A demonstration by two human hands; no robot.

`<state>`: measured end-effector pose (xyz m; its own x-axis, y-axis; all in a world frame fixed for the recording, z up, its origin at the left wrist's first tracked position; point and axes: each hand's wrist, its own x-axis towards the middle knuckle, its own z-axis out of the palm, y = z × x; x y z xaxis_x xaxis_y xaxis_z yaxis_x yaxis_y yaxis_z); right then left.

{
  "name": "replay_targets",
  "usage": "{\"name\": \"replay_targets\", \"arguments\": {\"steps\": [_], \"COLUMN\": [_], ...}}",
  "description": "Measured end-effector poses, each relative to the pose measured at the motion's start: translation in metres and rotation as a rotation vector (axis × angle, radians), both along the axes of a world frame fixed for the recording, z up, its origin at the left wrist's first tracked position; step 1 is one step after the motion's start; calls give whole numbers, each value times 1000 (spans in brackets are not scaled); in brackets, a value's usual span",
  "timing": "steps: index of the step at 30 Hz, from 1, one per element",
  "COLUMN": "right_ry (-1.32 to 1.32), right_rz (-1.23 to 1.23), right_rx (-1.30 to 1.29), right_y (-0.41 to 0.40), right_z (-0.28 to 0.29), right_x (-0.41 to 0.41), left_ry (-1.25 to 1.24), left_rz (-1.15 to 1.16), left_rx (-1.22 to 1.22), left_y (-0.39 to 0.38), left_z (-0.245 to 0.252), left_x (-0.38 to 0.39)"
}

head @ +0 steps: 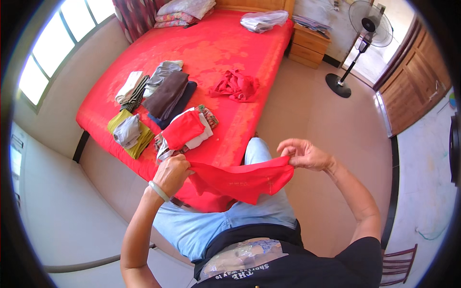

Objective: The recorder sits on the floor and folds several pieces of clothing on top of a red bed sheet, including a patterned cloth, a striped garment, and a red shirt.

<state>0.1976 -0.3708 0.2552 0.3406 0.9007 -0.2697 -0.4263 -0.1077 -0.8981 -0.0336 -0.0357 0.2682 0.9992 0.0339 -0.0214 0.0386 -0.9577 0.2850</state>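
A red cloth garment (pixel 237 178) is stretched between my two hands above my lap. My left hand (pixel 173 173), with a pale bangle at the wrist, grips one upper corner. At the other end my right hand (pixel 306 154) pinches the opposite corner between thumb and fingers. Small pale printing shows on the fabric. Just beyond my left hand, a folded red garment (pixel 183 129) tops a small pile on the bed. Farther up the bed lies a crumpled red garment (pixel 237 86). The exact kind of garment I hold is unclear.
More folded clothes lie on the red bedspread (pixel 201 46): a brown piece (pixel 167 94) on a pile, and a grey garment (pixel 126 131) on yellow-green cloth (pixel 144 144). A wooden nightstand (pixel 309 46), a standing fan (pixel 360 50) and a wooden door (pixel 414 79) are at the right.
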Motion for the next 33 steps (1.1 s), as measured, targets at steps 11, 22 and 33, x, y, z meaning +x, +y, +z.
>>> {"name": "replay_targets", "arguments": {"steps": [11,22,33], "right_ry": [-815,-1004,-285], "right_rz": [416,731,188], "right_rx": [-202,-581,-140], "right_y": [32,57,32], "right_z": [-32,-29,-61], "right_x": [2,-2,40], "left_ry": [62,87,61], "left_rz": [-129,-364,-867], "left_rx": [100,324,122], "left_y": [23,-3,-66], "left_z": [-2,-14,13], "left_x": [-5,-13,-55]}}
